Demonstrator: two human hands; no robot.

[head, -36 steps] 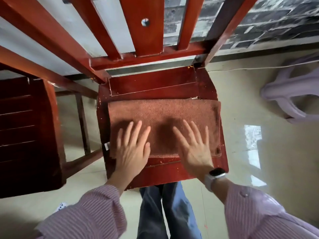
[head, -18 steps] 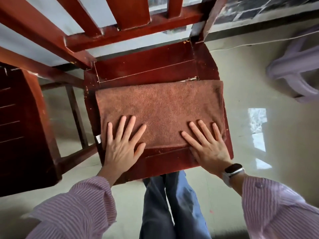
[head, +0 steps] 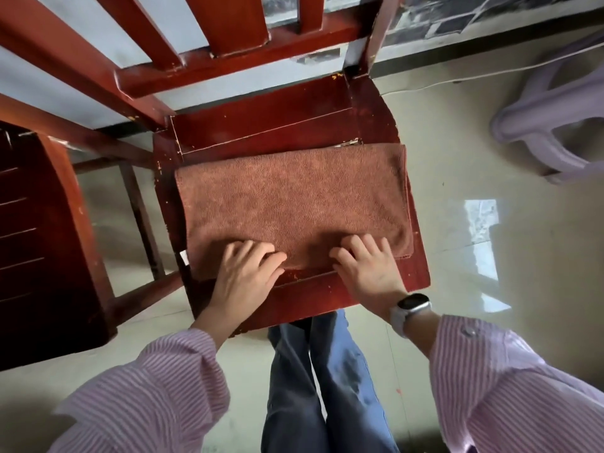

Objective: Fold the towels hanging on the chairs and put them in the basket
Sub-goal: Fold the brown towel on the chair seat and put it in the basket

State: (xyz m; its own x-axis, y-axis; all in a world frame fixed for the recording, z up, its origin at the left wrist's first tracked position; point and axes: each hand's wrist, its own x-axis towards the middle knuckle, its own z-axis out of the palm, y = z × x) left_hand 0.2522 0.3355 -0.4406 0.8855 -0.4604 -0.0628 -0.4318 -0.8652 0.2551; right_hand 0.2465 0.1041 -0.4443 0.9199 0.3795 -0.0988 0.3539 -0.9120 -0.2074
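Note:
A brown towel (head: 294,197), folded into a flat rectangle, lies on the seat of a red wooden chair (head: 261,129). Its right edge hangs slightly past the seat. My left hand (head: 243,276) is at the towel's near edge on the left, fingers curled onto the cloth. My right hand (head: 366,269), with a watch on its wrist, is curled over the near edge on the right. Both hands pinch that edge. No basket is in view.
A second dark red chair (head: 39,240) stands close on the left. A pale purple plastic stool (head: 549,116) sits on the glossy floor at the right. A white cable (head: 457,80) runs along the wall. My legs are below the seat's front edge.
Both hands lay flat and spread on the towel; they slid back toward me and the fingers have curled onto its near edge. The view has tilted slightly.

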